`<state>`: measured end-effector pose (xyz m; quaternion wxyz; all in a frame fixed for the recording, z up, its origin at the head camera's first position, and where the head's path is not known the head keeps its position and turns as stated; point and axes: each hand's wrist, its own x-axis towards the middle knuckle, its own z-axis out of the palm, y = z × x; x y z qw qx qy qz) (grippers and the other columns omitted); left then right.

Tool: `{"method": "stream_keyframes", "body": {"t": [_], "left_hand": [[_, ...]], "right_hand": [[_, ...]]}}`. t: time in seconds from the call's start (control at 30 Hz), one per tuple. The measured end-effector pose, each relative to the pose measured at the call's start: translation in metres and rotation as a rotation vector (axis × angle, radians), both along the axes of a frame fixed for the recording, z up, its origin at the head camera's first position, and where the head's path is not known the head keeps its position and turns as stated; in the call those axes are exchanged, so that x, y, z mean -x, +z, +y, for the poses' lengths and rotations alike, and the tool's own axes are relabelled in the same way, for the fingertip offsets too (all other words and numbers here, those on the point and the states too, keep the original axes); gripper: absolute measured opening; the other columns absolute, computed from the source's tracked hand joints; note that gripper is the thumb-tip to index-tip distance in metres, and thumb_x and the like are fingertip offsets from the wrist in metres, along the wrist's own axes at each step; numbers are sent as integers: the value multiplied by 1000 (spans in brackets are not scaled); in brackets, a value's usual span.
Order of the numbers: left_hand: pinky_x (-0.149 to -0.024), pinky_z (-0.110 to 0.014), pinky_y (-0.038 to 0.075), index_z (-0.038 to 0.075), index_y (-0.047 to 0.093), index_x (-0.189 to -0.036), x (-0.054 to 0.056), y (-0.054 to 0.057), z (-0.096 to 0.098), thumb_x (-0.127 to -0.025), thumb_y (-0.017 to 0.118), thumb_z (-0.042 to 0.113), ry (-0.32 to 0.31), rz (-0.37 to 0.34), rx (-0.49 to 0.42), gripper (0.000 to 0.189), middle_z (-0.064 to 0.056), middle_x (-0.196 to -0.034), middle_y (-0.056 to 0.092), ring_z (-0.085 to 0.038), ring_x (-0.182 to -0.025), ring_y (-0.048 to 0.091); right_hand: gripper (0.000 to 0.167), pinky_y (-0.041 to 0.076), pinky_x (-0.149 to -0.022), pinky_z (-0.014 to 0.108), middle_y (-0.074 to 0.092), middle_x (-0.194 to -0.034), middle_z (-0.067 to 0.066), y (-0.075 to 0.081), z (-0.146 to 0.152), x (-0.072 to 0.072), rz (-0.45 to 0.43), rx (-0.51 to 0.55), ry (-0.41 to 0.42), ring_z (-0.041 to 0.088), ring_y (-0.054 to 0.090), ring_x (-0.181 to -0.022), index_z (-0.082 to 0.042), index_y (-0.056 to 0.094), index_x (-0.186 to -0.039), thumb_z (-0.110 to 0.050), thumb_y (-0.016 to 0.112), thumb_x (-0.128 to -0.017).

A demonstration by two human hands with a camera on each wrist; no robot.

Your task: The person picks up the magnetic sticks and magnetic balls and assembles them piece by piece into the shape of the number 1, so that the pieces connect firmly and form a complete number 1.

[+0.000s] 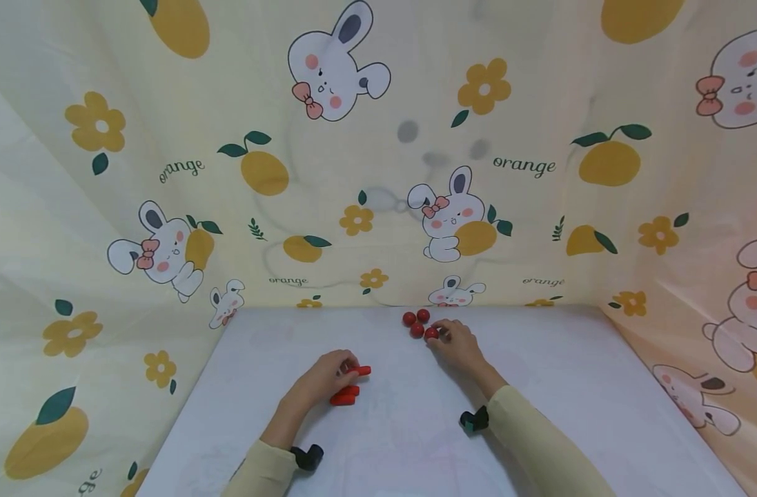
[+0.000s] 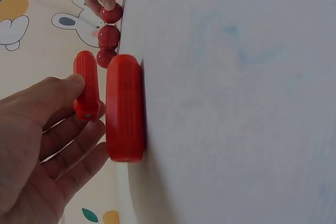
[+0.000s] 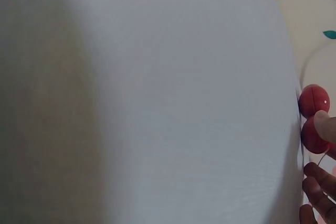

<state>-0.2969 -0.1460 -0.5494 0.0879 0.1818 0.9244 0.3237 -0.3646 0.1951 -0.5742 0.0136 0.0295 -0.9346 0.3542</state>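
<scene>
Two hands out over the white table (image 1: 539, 414), and both have found something red! On the left, the left hand (image 1: 328, 376) has its grip closed on a red stick (image 1: 363, 371), thumb on one side, fingertips on the other. Look how that stick lies: long axis running left to right, free end poking out to the right of the fingers. It looks lifted a touch, though I can't swear to it. Just on the near side, a middle stick (image 1: 349, 391) and a near stick (image 1: 343, 400) lie side by side on the table, pointing much the same way, and the left hand is clearly the closer one to them.

Over to the far side! The right hand (image 1: 461, 345) reaches in from the right, thumb and fingers pinching a held ball (image 1: 430, 333); whether it has left the table, I can't tell. Right up against the grip's left, there's a neighbour ball (image 1: 417, 330), with a left ball (image 1: 409, 319) and a far ball (image 1: 423, 315) beyond. That little cluster sits far and right of the sticks, with the right hand nearest.
</scene>
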Motion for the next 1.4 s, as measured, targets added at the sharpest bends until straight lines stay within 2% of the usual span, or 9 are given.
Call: {"method": "stream_keyframes", "body": {"t": [0.23, 0.4, 0.53, 0.73, 0.9, 1.1, 1.4], "left_hand": [[-81, -29, 56, 14, 71, -121, -3, -1, 7, -101, 77, 20, -7, 13, -32, 22, 5, -100, 66, -14, -93, 60], [-81, -29, 55, 13, 72, -125, -4, -2, 14, -102, 76, 22, -1, 29, -52, 26, 6, -101, 67, -13, -91, 59], [-83, -30, 56, 13, 74, -127, -6, -2, 20, -102, 77, 22, -23, 51, -75, 27, 4, -107, 71, -12, -92, 61], [-92, -36, 59, 15, 75, -129, -11, 1, 29, -102, 77, 19, -38, 17, -113, 28, 3, -116, 73, -13, -101, 65], [-90, -34, 60, 17, 76, -128, -15, 0, 37, -101, 78, 16, -42, -15, -142, 27, 3, -116, 73, -15, -102, 66], [-91, -34, 59, 14, 76, -127, -18, 1, 44, -100, 78, 13, -78, 0, -169, 27, 2, -115, 73, -14, -102, 67], [-89, -32, 60, 13, 74, -124, -20, -1, 57, -100, 78, 11, -69, -12, -204, 25, 2, -111, 73, -14, -99, 67]], "right_hand": [[46, 54, -101, 52, 63, -128, 12, 1, 1, -3, -12, 30, -5, 32, 59, -121, -13, 64, -141, -25, 79, -99], [46, 56, -99, 49, 65, -126, 12, 3, 3, -6, -4, 68, 2, 31, 61, -117, -11, 64, -140, -24, 80, -99], [45, 57, -96, 47, 66, -125, 12, 6, 5, -11, 0, 97, -3, 29, 61, -112, -10, 65, -138, -24, 81, -98], [44, 56, -92, 43, 67, -123, 11, 12, 6, -20, 1, 118, -21, 27, 60, -107, -10, 64, -138, -24, 79, -99], [44, 55, -87, 39, 67, -124, 12, 12, 8, -25, -9, 137, -25, 27, 60, -105, -9, 63, -138, -21, 78, -99], [42, 52, -82, 35, 69, -123, 14, 13, 10, -32, 24, 161, 1, 25, 60, -100, -6, 64, -137, -17, 77, -98], [42, 51, -82, 36, 71, -122, 15, 13, 10, -45, 53, 177, 11, 26, 61, -99, -8, 64, -139, -14, 75, -99]]}}
